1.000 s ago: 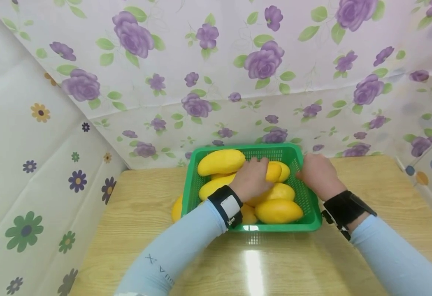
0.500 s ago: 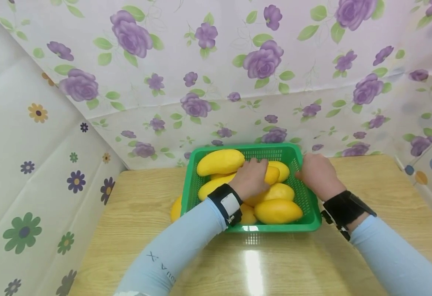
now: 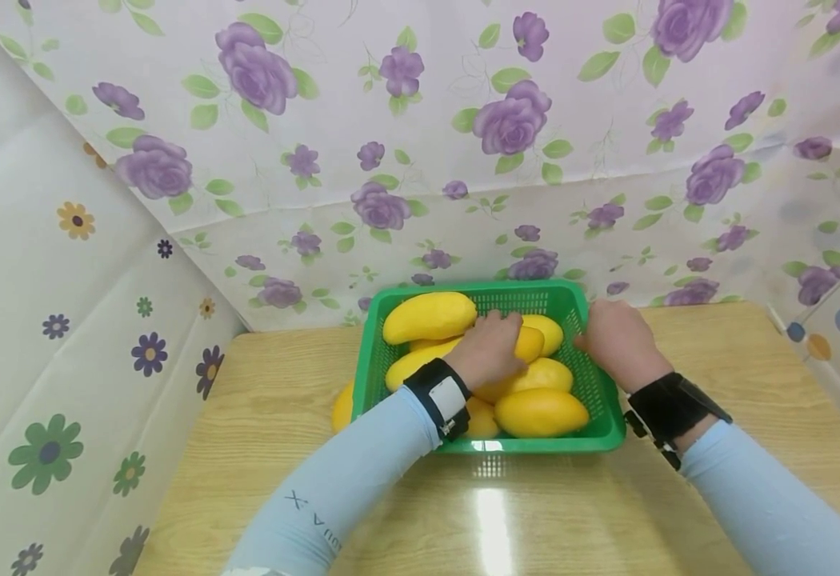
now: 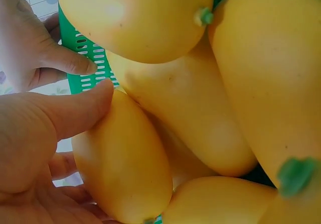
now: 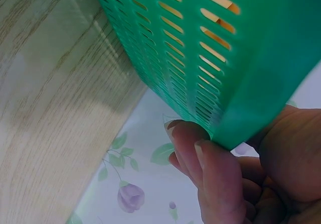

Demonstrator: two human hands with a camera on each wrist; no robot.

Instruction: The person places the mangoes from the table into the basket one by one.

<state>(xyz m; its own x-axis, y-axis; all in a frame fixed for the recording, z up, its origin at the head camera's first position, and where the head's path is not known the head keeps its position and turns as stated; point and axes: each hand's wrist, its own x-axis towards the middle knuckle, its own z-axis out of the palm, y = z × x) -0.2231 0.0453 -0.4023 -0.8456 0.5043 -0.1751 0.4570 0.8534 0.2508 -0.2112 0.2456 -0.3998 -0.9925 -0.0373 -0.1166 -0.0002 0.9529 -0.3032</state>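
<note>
In the head view, a green plastic basket (image 3: 362,376) holds several smooth, oval yellow fruits with green stem stubs. My left hand (image 3: 488,350) is inside it, gripping one yellow fruit (image 4: 123,158). The left wrist view shows the thumb on one side of this fruit and the fingers on the other; other fruits touch it or lie close by. My right hand (image 3: 620,340) holds the basket's right rim near the back corner. From the right wrist view, its fingertips (image 5: 188,138) press the outer wall while the thumb is mostly hidden.
Another yellow fruit (image 3: 343,406) lies on the wooden table (image 3: 283,448), just left of the basket and partly hidden by it. A flowered sheet (image 3: 434,160) hangs close behind the basket, and a second patterned sheet (image 3: 103,304) borders the table's left side.
The fruit beside my left hand has shifted slightly left since a second ago. Both hands otherwise keep their places, and the basket has stayed put.
</note>
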